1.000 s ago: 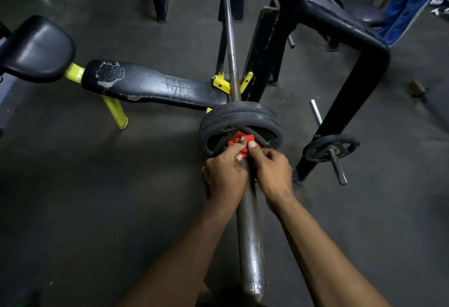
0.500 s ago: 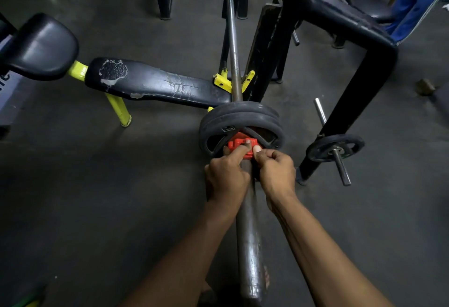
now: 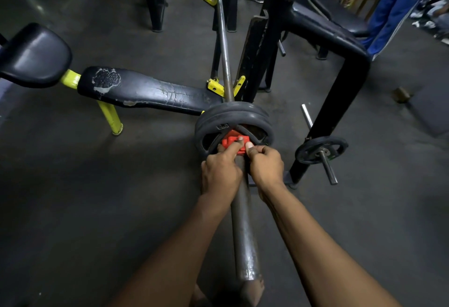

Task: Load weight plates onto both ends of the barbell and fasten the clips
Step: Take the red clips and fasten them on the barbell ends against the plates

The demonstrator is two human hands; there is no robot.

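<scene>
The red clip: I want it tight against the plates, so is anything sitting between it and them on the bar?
Nothing visible. The red clip sits on the bar right at the face of the plates, with both hands on it: left hand, right hand. Fingers hide its near edge.

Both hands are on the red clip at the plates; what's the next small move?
Probably press the red plastic clip shut: it already sits against the black rubber plates on the steel barbell sleeve, with left hand and right hand pinching it.
</scene>
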